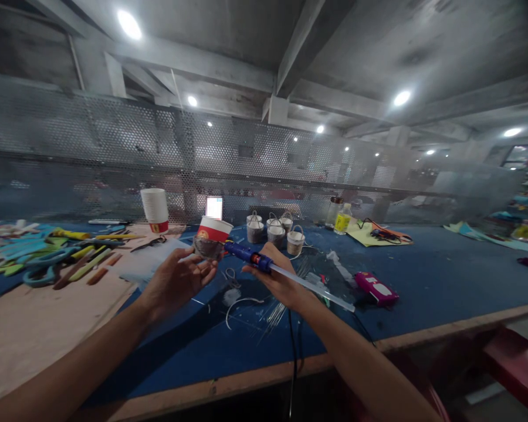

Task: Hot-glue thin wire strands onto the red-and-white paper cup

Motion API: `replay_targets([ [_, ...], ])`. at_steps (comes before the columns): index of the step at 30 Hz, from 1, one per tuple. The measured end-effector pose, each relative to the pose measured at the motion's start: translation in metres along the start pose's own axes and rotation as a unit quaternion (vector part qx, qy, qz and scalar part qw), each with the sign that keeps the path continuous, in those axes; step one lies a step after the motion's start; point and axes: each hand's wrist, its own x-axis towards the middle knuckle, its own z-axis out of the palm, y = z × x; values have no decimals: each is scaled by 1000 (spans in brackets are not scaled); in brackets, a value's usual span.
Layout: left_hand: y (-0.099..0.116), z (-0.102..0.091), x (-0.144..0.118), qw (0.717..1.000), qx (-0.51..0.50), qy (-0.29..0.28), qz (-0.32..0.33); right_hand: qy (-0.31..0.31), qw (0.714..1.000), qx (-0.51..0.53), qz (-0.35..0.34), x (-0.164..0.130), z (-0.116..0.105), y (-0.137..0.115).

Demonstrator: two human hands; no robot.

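Observation:
My left hand (182, 272) holds a paper cup (214, 230) from below, tilted above the table. The cup is white and red above, with a grey, rough covering round its lower part. In my right hand (281, 275) is a blue glue gun (249, 256), its nozzle close to the cup's right side; whether it touches I cannot tell. A long clear glue stick (312, 287) sticks out of the gun's back end. Thin wires (276, 315) and a curved white strip (242, 305) lie on the blue table beneath my hands.
Small cups with wire handles (275, 233) stand behind my right hand. A stack of paper cups (154, 208) is at the back left, near scissors (48, 266) and markers. A purple box (376, 288) and yellow bottle (343, 219) lie to the right. A perforated screen (229, 158) rises behind.

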Motion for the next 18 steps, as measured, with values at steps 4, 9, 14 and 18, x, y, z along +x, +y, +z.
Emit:
replay_targets([
  [4, 1, -4, 2, 1000, -16, 10, -11, -3, 1000, -2, -2, 0, 0, 2],
  [9, 2, -8, 4, 999, -28, -13, -17, 0, 1000, -8, 2, 1, -1, -1],
  [14, 3, -8, 4, 999, -36, -24, -27, 3, 1000, -5, 2, 1, -2, -4],
  [18, 4, -7, 3, 998, -42, -15, -35, 5, 1000, -10, -1, 1, -1, -2],
])
